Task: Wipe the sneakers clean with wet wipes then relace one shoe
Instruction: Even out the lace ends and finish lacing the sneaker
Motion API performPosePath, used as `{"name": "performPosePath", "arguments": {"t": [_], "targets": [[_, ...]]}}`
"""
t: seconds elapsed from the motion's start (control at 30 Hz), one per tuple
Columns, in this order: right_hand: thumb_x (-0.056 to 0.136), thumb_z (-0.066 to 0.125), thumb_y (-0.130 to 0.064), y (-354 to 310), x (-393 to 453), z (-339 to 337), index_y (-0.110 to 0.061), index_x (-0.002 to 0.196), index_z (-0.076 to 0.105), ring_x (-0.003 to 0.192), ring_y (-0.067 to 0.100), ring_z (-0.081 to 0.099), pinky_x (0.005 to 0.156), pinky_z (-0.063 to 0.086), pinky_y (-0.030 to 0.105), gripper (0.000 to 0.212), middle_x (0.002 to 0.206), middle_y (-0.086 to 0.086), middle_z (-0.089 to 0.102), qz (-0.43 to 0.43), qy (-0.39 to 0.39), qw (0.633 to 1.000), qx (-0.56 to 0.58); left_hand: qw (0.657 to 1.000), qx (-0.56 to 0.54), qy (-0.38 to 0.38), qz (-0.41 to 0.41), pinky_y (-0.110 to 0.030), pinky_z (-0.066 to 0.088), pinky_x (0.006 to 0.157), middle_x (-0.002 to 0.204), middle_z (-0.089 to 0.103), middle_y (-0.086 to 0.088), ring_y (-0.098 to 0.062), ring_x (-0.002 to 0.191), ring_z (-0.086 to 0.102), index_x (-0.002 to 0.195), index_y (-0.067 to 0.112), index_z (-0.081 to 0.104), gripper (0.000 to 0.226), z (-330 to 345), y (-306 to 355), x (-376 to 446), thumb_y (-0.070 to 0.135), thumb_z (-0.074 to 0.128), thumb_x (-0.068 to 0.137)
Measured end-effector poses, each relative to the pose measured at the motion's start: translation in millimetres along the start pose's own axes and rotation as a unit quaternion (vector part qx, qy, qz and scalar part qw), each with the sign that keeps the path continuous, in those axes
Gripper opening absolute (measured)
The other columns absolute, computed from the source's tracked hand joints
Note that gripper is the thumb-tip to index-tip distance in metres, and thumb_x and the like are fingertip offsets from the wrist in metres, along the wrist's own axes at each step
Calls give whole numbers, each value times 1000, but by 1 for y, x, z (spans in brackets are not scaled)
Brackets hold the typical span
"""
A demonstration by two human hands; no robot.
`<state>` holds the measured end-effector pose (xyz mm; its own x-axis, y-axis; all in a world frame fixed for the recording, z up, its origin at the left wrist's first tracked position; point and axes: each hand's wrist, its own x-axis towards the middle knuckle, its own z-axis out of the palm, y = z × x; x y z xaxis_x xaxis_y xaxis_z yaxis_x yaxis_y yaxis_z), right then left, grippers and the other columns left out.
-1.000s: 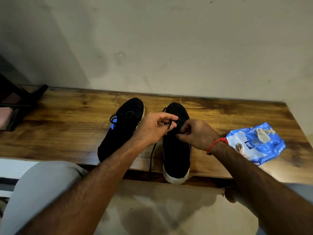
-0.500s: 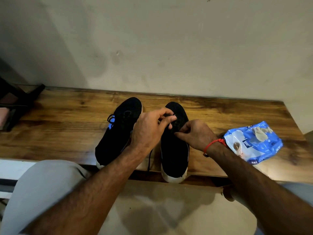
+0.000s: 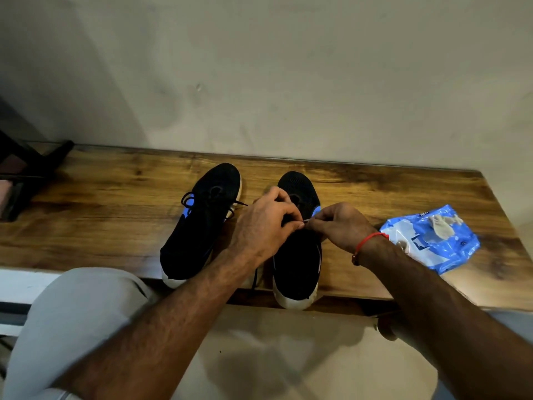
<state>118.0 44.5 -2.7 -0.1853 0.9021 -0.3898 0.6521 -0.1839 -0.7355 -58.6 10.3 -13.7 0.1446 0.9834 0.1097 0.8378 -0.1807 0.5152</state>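
Black right-hand sneaker (image 3: 297, 255) sits at centre frame on the wooden bench (image 3: 115, 215), where we see the left hand (image 3: 264, 226) and right hand (image 3: 340, 226) pinching its lace (image 3: 305, 222) tip. We judge the thin tip could slip or miss its eyelet; the heel overhanging the bench edge could tip the shoe under a tug.

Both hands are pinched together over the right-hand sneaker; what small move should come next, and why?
Probably thread the lace tip through the next eyelet and pull it taut. The left hand and right hand meet fingertip to fingertip over the right sneaker, while a loose lace hangs over the bench edge.
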Motion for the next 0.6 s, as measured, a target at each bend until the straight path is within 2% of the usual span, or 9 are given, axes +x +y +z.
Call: {"name": "performPosePath", "arguments": {"t": [0.17,0.23,0.3,0.37,0.5,0.6], "targets": [[90,71,-29,0,-2,-3,-17,85,75,83,15,68,58,42,22,13,86,3,74,22,-5,999,30,998,62,-18,-15,-38,55,89,130,40,12,-9,117,49,98,37,72,16,2,-1,0,49,73,86],[87,74,-29,-1,-3,-2,-17,84,76,83,15,69,60,46,24,13,86,4,75,21,-4,999,44,996,83,-8,-20,-34,55,84,130,41,12,-9,117,50,99,36,72,18,4,2,-2,50,71,87],[85,77,-29,-2,-4,-2,-16,80,76,84,18,70,70,56,33,14,83,5,75,13,4,999,49,995,97,-4,-22,-33,54,83,131,41,12,-9,117,50,100,34,72,20,5,4,-2,50,70,88],[83,78,-29,-1,-3,-1,-16,78,75,86,18,69,79,58,37,15,83,4,74,6,12,999,44,995,96,-3,-25,-33,54,83,131,42,11,-10,117,50,101,33,72,21,6,6,-2,50,69,88],[83,78,-31,-1,-3,-1,-15,81,74,85,15,68,81,58,39,16,83,2,72,-3,22,1000,17,996,84,-10,-24,-32,52,82,131,41,10,-10,118,48,100,32,71,22,10,6,0,50,69,89],[83,78,-33,-2,-4,-3,-14,83,74,85,16,67,80,59,40,19,83,2,72,-9,20,1000,-1,999,26,-20,-27,-35,53,90,131,40,10,-10,118,47,99,29,74,20,12,0,3,46,71,88]]}}
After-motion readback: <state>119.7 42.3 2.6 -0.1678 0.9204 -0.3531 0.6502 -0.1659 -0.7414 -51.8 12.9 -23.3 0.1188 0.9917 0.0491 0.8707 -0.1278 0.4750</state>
